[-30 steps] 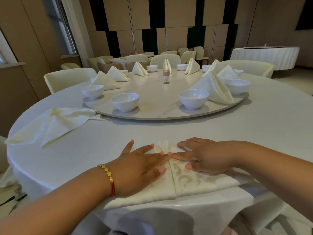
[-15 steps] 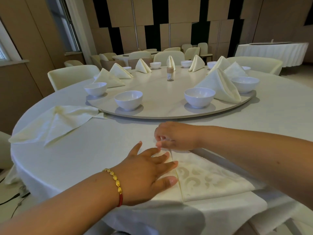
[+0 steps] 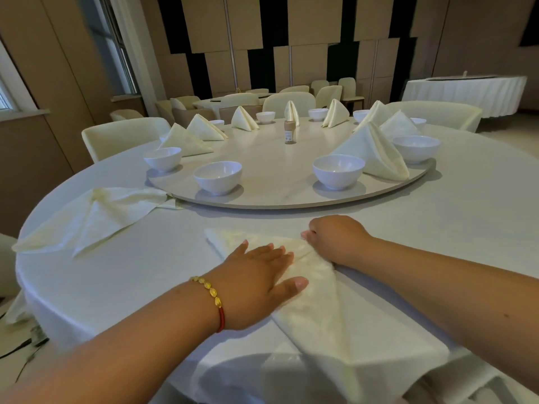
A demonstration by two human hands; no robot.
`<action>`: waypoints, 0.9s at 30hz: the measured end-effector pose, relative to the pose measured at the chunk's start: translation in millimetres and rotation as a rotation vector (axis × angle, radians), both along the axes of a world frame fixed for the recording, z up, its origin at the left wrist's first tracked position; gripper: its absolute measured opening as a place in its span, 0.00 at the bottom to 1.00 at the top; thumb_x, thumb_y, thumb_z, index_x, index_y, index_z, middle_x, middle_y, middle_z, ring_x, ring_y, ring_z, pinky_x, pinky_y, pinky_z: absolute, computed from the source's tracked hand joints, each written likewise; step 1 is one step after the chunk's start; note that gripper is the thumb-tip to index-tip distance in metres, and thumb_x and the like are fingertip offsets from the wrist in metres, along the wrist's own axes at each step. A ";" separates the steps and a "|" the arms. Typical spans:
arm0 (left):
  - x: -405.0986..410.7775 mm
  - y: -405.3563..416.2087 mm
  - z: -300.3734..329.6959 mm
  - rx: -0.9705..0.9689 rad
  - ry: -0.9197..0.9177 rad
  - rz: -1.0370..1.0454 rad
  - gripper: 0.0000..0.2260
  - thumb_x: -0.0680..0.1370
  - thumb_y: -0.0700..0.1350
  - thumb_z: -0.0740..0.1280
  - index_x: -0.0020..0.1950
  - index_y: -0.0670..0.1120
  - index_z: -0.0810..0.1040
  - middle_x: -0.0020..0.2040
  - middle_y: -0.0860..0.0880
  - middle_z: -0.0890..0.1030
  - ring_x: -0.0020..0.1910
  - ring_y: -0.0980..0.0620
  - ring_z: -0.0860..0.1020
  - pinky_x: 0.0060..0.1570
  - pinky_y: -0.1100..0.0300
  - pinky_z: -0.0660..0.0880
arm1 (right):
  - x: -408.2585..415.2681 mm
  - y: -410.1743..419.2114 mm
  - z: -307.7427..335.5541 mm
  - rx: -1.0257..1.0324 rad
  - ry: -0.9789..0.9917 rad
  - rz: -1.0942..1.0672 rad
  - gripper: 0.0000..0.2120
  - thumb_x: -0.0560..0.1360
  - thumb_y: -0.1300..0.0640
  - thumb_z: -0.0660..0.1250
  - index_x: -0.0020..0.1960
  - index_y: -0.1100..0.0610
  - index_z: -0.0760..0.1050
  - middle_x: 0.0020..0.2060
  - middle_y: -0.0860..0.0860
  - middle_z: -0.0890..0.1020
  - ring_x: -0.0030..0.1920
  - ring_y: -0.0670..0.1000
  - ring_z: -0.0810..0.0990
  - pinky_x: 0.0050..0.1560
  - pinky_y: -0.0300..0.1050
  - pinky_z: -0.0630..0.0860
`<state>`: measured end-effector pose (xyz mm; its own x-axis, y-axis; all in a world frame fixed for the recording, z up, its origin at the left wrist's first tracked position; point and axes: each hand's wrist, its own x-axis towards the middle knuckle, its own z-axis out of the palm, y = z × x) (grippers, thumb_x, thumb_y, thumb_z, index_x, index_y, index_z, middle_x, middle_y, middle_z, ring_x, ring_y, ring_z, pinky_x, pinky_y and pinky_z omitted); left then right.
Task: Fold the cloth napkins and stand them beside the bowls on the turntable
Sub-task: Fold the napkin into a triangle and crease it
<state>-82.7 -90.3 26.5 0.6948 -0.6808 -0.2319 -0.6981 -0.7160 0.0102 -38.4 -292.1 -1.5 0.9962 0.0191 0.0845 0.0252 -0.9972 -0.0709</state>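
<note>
A cream cloth napkin [image 3: 326,313] lies flat at the table's near edge, partly folded into a triangle. My left hand [image 3: 256,278] presses flat on its left part, fingers straight. My right hand [image 3: 335,237] has curled fingers pinching the napkin's far folded edge. On the turntable [image 3: 271,182] stand several white bowls, among them a near left bowl [image 3: 218,177] and a near right bowl [image 3: 338,171]. A folded napkin [image 3: 376,153] stands beside the right bowl; several more stand around the far rim.
Loose unfolded napkins [image 3: 96,214] lie on the tablecloth at the left. A small bottle [image 3: 289,132] stands at the turntable's centre. Cream chairs [image 3: 122,138] ring the table. Another clothed table [image 3: 463,91] stands at the back right.
My right hand lifted from the napkin's centre, took its far tip and carried it over to the right, turning the napkin's shape. My left hand stayed pressing on the left part.
</note>
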 end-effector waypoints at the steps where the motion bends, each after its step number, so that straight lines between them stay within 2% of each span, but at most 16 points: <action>1: -4.5 -2.9 -3.7 -0.026 0.018 0.025 0.32 0.77 0.64 0.40 0.79 0.52 0.46 0.79 0.53 0.48 0.77 0.56 0.45 0.75 0.52 0.39 | -4.1 -3.8 -2.3 0.003 0.001 -0.047 0.15 0.83 0.45 0.51 0.44 0.53 0.67 0.42 0.51 0.74 0.48 0.54 0.74 0.45 0.45 0.67; 5: -18.6 -10.9 -18.5 -0.126 0.028 0.097 0.35 0.74 0.67 0.40 0.79 0.52 0.43 0.79 0.54 0.45 0.77 0.57 0.42 0.75 0.54 0.39 | -25.1 -17.5 -6.4 0.044 0.037 -0.190 0.18 0.83 0.46 0.50 0.39 0.53 0.65 0.40 0.50 0.71 0.46 0.53 0.72 0.45 0.44 0.66; 9: -25.4 -17.4 -26.7 -0.134 0.029 0.094 0.35 0.75 0.68 0.41 0.78 0.53 0.40 0.79 0.55 0.41 0.76 0.57 0.39 0.75 0.55 0.38 | -41.2 -23.7 -7.8 0.048 0.081 -0.291 0.16 0.83 0.47 0.51 0.47 0.55 0.72 0.44 0.51 0.77 0.51 0.55 0.77 0.46 0.43 0.67; 11: -26.0 -20.1 -27.6 -0.126 0.029 0.090 0.37 0.73 0.69 0.40 0.78 0.54 0.39 0.79 0.55 0.40 0.76 0.57 0.39 0.75 0.56 0.37 | -46.6 -24.3 -6.9 0.071 0.085 -0.318 0.17 0.83 0.47 0.50 0.41 0.53 0.68 0.37 0.49 0.73 0.47 0.54 0.75 0.44 0.43 0.67; 13: -25.8 -21.3 -29.2 -0.122 0.033 0.090 0.38 0.72 0.70 0.40 0.78 0.54 0.39 0.78 0.55 0.40 0.76 0.57 0.38 0.75 0.56 0.37 | -50.3 -24.9 -5.9 0.080 0.073 -0.331 0.19 0.83 0.47 0.50 0.36 0.52 0.63 0.34 0.48 0.70 0.44 0.54 0.73 0.43 0.44 0.67; 15: -25.7 -21.2 -31.5 -0.121 0.027 0.090 0.37 0.73 0.70 0.41 0.78 0.55 0.38 0.78 0.55 0.39 0.76 0.57 0.38 0.75 0.56 0.37 | -52.6 -25.1 -5.4 0.086 0.062 -0.325 0.19 0.83 0.47 0.50 0.35 0.52 0.62 0.35 0.49 0.71 0.44 0.54 0.74 0.43 0.44 0.68; 18: -26.6 -21.0 -34.3 -0.110 0.011 0.087 0.36 0.75 0.69 0.42 0.77 0.56 0.37 0.78 0.55 0.37 0.76 0.56 0.37 0.73 0.57 0.36 | -54.1 -23.3 -3.4 0.095 0.083 -0.322 0.18 0.83 0.47 0.50 0.43 0.54 0.71 0.41 0.51 0.75 0.47 0.54 0.75 0.45 0.44 0.69; 19: -27.0 -21.1 -34.8 -0.110 0.006 0.089 0.36 0.74 0.70 0.42 0.77 0.56 0.37 0.78 0.55 0.37 0.76 0.56 0.37 0.73 0.58 0.36 | -54.2 -22.8 -3.4 0.099 0.087 -0.321 0.17 0.83 0.47 0.50 0.44 0.54 0.71 0.40 0.50 0.74 0.47 0.54 0.74 0.46 0.43 0.68; 22: -27.5 -22.1 -36.6 -0.115 -0.020 0.086 0.38 0.72 0.71 0.41 0.78 0.56 0.38 0.78 0.55 0.38 0.76 0.55 0.37 0.72 0.58 0.35 | -53.7 -23.3 -3.5 0.082 0.075 -0.314 0.19 0.83 0.48 0.50 0.35 0.52 0.63 0.33 0.48 0.69 0.44 0.53 0.72 0.44 0.43 0.67; 24: -27.3 -22.4 -37.3 -0.112 -0.028 0.084 0.40 0.70 0.72 0.40 0.78 0.55 0.39 0.78 0.54 0.38 0.76 0.55 0.37 0.72 0.58 0.35 | -55.5 -24.5 -2.5 0.085 0.063 -0.300 0.19 0.83 0.48 0.50 0.34 0.51 0.61 0.33 0.48 0.69 0.43 0.53 0.72 0.40 0.43 0.66; 26: -27.5 -22.2 -37.2 -0.110 -0.025 0.083 0.39 0.71 0.72 0.40 0.78 0.56 0.38 0.78 0.54 0.37 0.76 0.55 0.37 0.72 0.57 0.35 | -56.6 -26.3 -1.4 0.083 0.002 -0.289 0.18 0.83 0.46 0.51 0.37 0.53 0.64 0.36 0.49 0.72 0.43 0.53 0.73 0.38 0.44 0.64; 27: -27.7 -22.0 -37.2 -0.110 -0.024 0.082 0.39 0.72 0.72 0.41 0.78 0.55 0.38 0.78 0.54 0.37 0.76 0.55 0.37 0.72 0.58 0.35 | -57.4 -26.9 -0.9 0.070 -0.096 -0.269 0.17 0.82 0.45 0.51 0.40 0.54 0.65 0.39 0.50 0.73 0.44 0.53 0.74 0.39 0.44 0.64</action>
<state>-110.3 -112.3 -10.7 0.7535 -0.6421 -0.1413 -0.6385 -0.7659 0.0758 -95.8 -319.0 -2.4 0.9522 -0.2534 0.1708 -0.2291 -0.9618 -0.1501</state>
